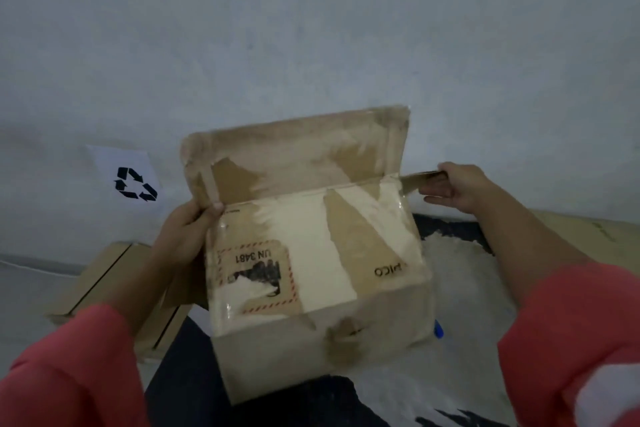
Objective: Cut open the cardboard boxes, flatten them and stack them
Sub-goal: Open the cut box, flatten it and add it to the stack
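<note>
Head view, items listed left to right.

1. Left sleeve (69,367): red, at the lower left corner.
2. Flat cardboard (104,274): brown pieces lying on the floor by the wall, partly hidden behind the left forearm.
3. Paper sheet (130,180): white, black recycling arrows, on the wall above the flat cardboard.
4. Left grip (183,236): closed on the left end of the cardboard box, thumb lying on the front face at the upper left corner; the other fingers are hidden behind the box.
5. Cardboard box (311,270): brown, held in the air between both grips, above the rug. The long top flap stands up and open. The front face carries torn white paper, clear tape, a hatched-border label (254,274) reading "UN 3481" upside down, and the print "PICO", also upside down.
6. Blue object (438,329): small, just beside the box's lower right edge; what it is cannot be told.
7. Rug (450,288): dark and white, shaggy, beneath the box.
8. Side flap (415,178): sticks out from the box's upper right corner.
9. Right grip (457,187): curled round the outer end of the side flap, thumb on top, fingers beneath.
10. Right sleeve (571,340): red with a white patch.
11. Further cardboard (606,236): brown, at the right edge by the wall.
</note>
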